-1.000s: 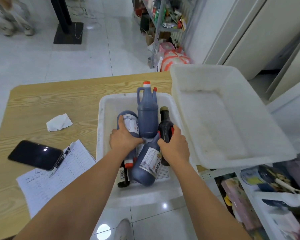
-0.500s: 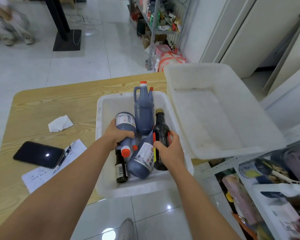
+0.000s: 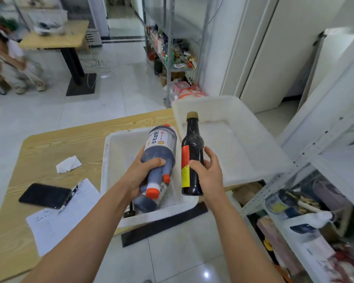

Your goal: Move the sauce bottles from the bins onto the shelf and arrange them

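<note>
The left hand (image 3: 139, 176) grips a big dark jug (image 3: 158, 154) with a white label, tipped so its orange cap (image 3: 152, 193) points down toward the person. The right hand (image 3: 207, 174) holds a slim dark bottle (image 3: 192, 154) upright by its lower half, tan cap on top, red and yellow label facing left. Both are held above the near white bin (image 3: 110, 160) on the wooden table (image 3: 55, 144), where what looks like more dark bottles lie partly hidden. A second white bin (image 3: 243, 139) sits just beside it to the right. A phone (image 3: 44, 195), a sheet of paper (image 3: 55, 219) and a crumpled tissue (image 3: 68, 164) lie on the table. A metal shelf (image 3: 315, 156) stands at the right.
</note>
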